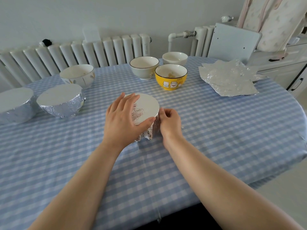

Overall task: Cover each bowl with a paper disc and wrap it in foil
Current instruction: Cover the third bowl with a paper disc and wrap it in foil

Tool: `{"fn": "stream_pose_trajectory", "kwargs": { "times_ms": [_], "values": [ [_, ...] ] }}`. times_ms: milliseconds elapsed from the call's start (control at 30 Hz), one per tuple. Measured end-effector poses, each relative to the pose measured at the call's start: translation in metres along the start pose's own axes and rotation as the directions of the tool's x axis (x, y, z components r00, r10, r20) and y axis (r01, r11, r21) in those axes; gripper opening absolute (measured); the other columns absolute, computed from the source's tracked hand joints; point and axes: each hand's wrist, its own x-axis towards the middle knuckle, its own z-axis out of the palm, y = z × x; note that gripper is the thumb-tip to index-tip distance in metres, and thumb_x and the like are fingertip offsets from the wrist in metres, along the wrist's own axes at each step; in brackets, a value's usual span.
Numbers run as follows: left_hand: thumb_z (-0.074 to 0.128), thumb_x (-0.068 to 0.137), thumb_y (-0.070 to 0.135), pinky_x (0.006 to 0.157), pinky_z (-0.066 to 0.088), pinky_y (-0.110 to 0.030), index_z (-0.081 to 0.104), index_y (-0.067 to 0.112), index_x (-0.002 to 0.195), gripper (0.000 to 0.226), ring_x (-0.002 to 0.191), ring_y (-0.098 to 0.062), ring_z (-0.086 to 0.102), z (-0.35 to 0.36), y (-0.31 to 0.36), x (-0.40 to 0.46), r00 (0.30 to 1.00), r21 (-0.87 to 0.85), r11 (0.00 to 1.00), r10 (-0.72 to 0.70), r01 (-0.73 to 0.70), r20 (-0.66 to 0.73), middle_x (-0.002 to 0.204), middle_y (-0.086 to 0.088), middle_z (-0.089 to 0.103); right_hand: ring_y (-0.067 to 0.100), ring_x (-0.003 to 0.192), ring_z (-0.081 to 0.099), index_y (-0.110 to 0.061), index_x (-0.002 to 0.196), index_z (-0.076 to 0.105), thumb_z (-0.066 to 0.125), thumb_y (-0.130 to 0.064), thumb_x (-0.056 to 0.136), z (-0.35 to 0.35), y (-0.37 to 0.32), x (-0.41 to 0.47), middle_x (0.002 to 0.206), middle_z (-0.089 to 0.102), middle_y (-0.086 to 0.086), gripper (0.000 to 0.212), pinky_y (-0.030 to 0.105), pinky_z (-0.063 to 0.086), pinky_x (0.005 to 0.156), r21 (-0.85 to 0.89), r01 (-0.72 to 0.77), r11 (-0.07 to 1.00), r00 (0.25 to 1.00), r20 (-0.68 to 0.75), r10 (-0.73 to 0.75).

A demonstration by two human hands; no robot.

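Palm-down, the left hand (123, 117) presses spread fingers on the foil-wrapped bowl (147, 110) while the right hand (169, 121) pinches its side foil.

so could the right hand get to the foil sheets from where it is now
Probably yes: the right hand is pinching foil on the bowl, but only bare tablecloth lies between it and the foil sheets.

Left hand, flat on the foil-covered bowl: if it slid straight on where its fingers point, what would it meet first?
Probably the yellow bowl, beyond the foil-covered bowl under the left hand; depth unclear.
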Motion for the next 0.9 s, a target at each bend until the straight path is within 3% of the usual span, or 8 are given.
{"fn": "stream_pose_trajectory", "kwargs": {
  "times_ms": [100, 333, 400, 467, 533, 633, 767, 900],
  "values": [
    [0.050, 0.075, 0.076, 0.113, 0.028, -0.042, 0.051, 0.019, 0.136, 0.084, 0.143, -0.026, 0.035, 0.000, 0.001, 0.000, 1.000, 0.001, 1.000, -0.006, 0.006, 0.005, 0.142, 0.002, 0.054, 0.010, 0.082, 0.060, -0.025, 0.093, 0.056, 0.055, -0.016, 0.099, 0.000, -0.001, 0.000, 0.099, 0.064, -0.003, 0.011, 0.023, 0.047, 0.067, 0.053, 0.003, 0.999, 1.000, -0.013, -0.002],
    [0.048, 0.074, 0.077, 0.113, 0.027, -0.043, 0.051, 0.018, 0.137, 0.087, 0.145, -0.027, 0.032, -0.001, 0.006, -0.002, 0.999, 0.004, 0.999, -0.037, 0.037, 0.007, 0.144, 0.001, 0.052, 0.023, 0.085, 0.071, -0.024, 0.094, 0.064, 0.038, 0.007, 0.085, -0.005, -0.008, -0.005, 0.103, 0.072, 0.002, 0.041, 0.035, 0.059, 0.063, -0.029, -0.008, 1.000, 0.995, 0.098, 0.011],
    [0.047, 0.073, 0.078, 0.114, 0.025, -0.042, 0.050, 0.019, 0.138, 0.088, 0.146, -0.025, 0.029, -0.002, 0.007, -0.002, 0.999, 0.010, 0.999, -0.042, 0.042, 0.018, 0.146, 0.001, 0.050, 0.022, 0.083, 0.070, -0.020, 0.094, 0.067, 0.035, 0.001, 0.091, -0.010, -0.012, -0.002, 0.104, 0.073, 0.003, 0.038, 0.031, 0.054, 0.057, 0.051, -0.074, 0.996, 0.990, 0.126, 0.067],
    [0.046, 0.072, 0.080, 0.115, 0.022, -0.041, 0.048, 0.021, 0.140, 0.090, 0.148, -0.023, 0.025, -0.004, 0.008, -0.001, 0.997, 0.017, 0.998, -0.059, 0.058, 0.042, 0.148, 0.003, 0.048, 0.023, 0.092, 0.071, -0.020, 0.101, 0.068, 0.042, -0.027, 0.098, -0.015, -0.014, 0.002, 0.105, 0.073, 0.000, 0.027, 0.034, 0.054, 0.067, 0.055, -0.090, 0.994, 0.981, 0.180, 0.079],
    [0.045, 0.072, 0.080, 0.116, 0.021, -0.041, 0.047, 0.022, 0.141, 0.091, 0.149, -0.022, 0.023, -0.005, 0.008, -0.001, 0.996, 0.027, 0.997, -0.069, 0.068, 0.052, 0.149, 0.004, 0.046, 0.020, 0.093, 0.071, -0.022, 0.103, 0.067, 0.051, -0.058, 0.089, -0.016, -0.013, 0.003, 0.102, 0.073, -0.002, 0.041, 0.039, 0.057, 0.080, -0.082, -0.038, 0.996, 0.969, 0.242, 0.057],
    [0.044, 0.073, 0.080, 0.116, 0.023, -0.043, 0.048, 0.020, 0.141, 0.090, 0.148, -0.025, 0.025, -0.004, 0.010, -0.002, 0.996, 0.059, 0.995, -0.078, 0.075, 0.049, 0.149, 0.001, 0.047, 0.018, 0.082, 0.070, -0.024, 0.099, 0.066, 0.065, -0.046, 0.082, -0.015, -0.012, 0.004, 0.091, 0.074, -0.001, 0.027, 0.043, 0.058, 0.084, -0.157, 0.029, 0.987, 0.960, 0.281, 0.016],
    [0.042, 0.079, 0.075, 0.115, 0.025, -0.048, 0.050, 0.018, 0.137, 0.081, 0.144, -0.031, 0.032, 0.001, 0.023, -0.007, 0.992, 0.169, 0.978, -0.125, 0.119, 0.024, 0.144, -0.002, 0.053, 0.013, 0.059, 0.063, -0.018, 0.095, 0.071, 0.064, -0.031, 0.089, -0.014, -0.028, 0.015, 0.073, 0.070, 0.001, 0.016, 0.029, 0.054, 0.060, -0.185, 0.053, 0.981, 0.927, 0.375, 0.021],
    [0.038, 0.088, 0.065, 0.115, 0.019, -0.048, 0.051, 0.018, 0.136, 0.069, 0.143, -0.030, 0.034, 0.002, 0.031, -0.014, 0.997, 0.238, 0.969, -0.072, 0.061, 0.041, 0.143, -0.002, 0.052, 0.014, 0.073, 0.069, -0.024, 0.106, 0.070, 0.065, -0.035, 0.086, -0.007, -0.033, 0.026, 0.090, 0.075, 0.000, 0.024, 0.034, 0.056, 0.067, -0.237, 0.096, 0.967, 0.912, 0.411, 0.010]
  ]
}}
